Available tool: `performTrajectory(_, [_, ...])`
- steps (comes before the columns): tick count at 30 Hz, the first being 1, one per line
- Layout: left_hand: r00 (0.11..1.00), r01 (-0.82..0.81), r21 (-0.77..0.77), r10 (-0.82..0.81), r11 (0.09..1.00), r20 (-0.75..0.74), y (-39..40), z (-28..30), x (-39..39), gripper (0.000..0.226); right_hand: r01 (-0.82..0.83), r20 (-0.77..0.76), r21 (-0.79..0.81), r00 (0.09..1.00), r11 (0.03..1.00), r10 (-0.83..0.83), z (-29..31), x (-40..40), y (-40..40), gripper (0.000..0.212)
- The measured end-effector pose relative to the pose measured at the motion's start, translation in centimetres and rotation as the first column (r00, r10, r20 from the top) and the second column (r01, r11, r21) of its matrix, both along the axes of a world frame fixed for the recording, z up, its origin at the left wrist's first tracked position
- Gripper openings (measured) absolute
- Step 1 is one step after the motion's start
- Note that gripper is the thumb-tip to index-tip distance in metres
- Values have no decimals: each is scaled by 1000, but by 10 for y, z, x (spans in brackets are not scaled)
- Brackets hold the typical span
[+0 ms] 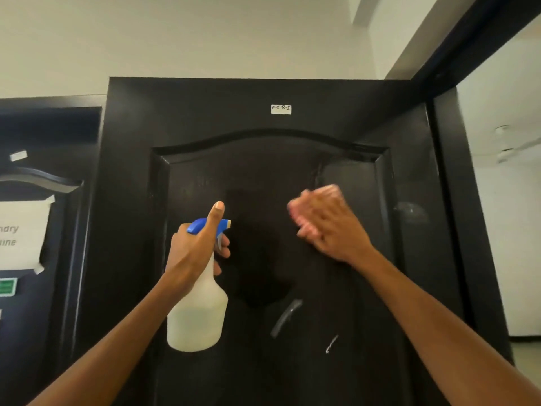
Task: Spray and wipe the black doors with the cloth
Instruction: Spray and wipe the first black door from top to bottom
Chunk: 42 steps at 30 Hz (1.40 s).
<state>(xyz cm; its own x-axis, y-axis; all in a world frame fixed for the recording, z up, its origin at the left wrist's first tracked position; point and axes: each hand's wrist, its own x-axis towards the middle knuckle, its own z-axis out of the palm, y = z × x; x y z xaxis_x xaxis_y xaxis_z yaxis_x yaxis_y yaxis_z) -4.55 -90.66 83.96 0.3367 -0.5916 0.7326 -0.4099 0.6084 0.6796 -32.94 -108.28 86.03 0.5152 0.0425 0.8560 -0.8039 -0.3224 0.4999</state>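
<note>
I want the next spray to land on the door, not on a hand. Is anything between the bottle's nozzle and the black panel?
Nothing visible is. The spray bottle, held in the left hand, points at bare black door. The right hand presses the pink cloth against the panel, off to the nozzle's right.
</note>
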Motion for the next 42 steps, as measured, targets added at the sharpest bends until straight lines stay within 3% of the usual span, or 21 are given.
performTrajectory(1, [1000, 14, -1, -14, 1000, -1, -2, 3, -5, 68, 8, 242, 67, 970, 998, -24, 13, -24, -3, 67])
performTrajectory(3, [999, 41, -7, -41, 999, 0, -6, 9, -13, 71, -26, 618, 199, 779, 980, -105, 25, -54, -4, 71])
performTrajectory(5, [998, 55, -13, -55, 998, 7, -8, 15, -19, 75, -80, 773, 256, 615, 963, -154, 26, -46, -2, 74])
performTrajectory(7, [998, 67, -19, -67, 998, 12, -10, 19, -22, 75, -52, 774, 235, 614, 971, -155, 18, -19, 2, 77])
performTrajectory(9, [997, 75, -25, -74, 997, 15, -11, 23, -24, 75, -16, 613, 158, 785, 987, -85, 6, 9, 6, 76])
performTrajectory(11, [996, 82, -33, -81, 996, 27, -13, 29, -29, 75, -21, 202, 40, 979, 999, 13, -5, 30, 11, 74])
performTrajectory(13, [996, 82, -38, -81, 996, 37, -12, 35, -34, 75, 28, -284, -39, 958, 999, -38, -1, 38, 17, 71])
performTrajectory(15, [994, 96, -48, -94, 994, 53, -13, 40, -41, 75, 64, -419, -74, 904, 995, -89, 30, 26, 10, 69])
performTrajectory(17, [991, 120, -46, -118, 992, 56, -14, 46, -46, 73, 40, -186, -69, 981, 997, -52, 64, 10, -1, 68])
performTrajectory(19, [989, 141, -34, -139, 989, 54, -14, 50, -51, 70, 22, 245, -3, 969, 1000, -20, 87, -15, -8, 67])
performTrajectory(22, [985, 168, -20, -167, 986, 49, -12, 52, -54, 69, -48, 729, 165, 679, 985, -89, 81, -49, -13, 69])
performTrajectory(24, [982, 184, -12, -184, 983, 43, -10, 51, -56, 69, -113, 869, 192, 480, 975, -115, 63, -55, -15, 73])
performTrajectory(26, [979, 198, 0, -198, 980, 41, -10, 51, -60, 71, -117, 909, 188, 396, 975, -128, 46, -48, -16, 76])
performTrajectory(28, [976, 216, 12, -216, 976, 40, -11, 52, -68, 72, -63, 842, 157, 530, 985, -100, 28, -37, -16, 76])
performTrajectory(31, [970, 239, 21, -240, 971, 46, -16, 53, -85, 70, 22, 368, 34, 929, 999, -33, -1, -51, -14, 73])
performTrajectory(33, [965, 253, 31, -255, 967, 57, -22, 52, -101, 72, 79, 41, -47, 996, 996, -77, -13, -87, -14, 69])
performTrajectory(35, [963, 261, 38, -263, 965, 64, -30, 50, -117, 74, 110, 86, -18, 990, 994, -108, -20, -125, -17, 66])
performTrajectory(37, [960, 269, 42, -271, 962, 72, -37, 49, -131, 72, 85, 443, 152, 885, 985, -145, -20, -150, -20, 71])
performTrajectory(39, [955, 282, 48, -286, 958, 85, -43, 51, -143, 70, -19, 757, 301, 613, 953, -227, -12, -154, -21, 79])
performTrajectory(40, [952, 289, 47, -292, 956, 93, -46, 53, -149, 69, -89, 827, 346, 500, 934, -259, -2, -151, -20, 82])
performTrajectory(42, [944, 311, 36, -313, 950, 101, -50, 59, -158, 67, -170, 874, 371, 396, 913, -281, 29, -140, -17, 82])
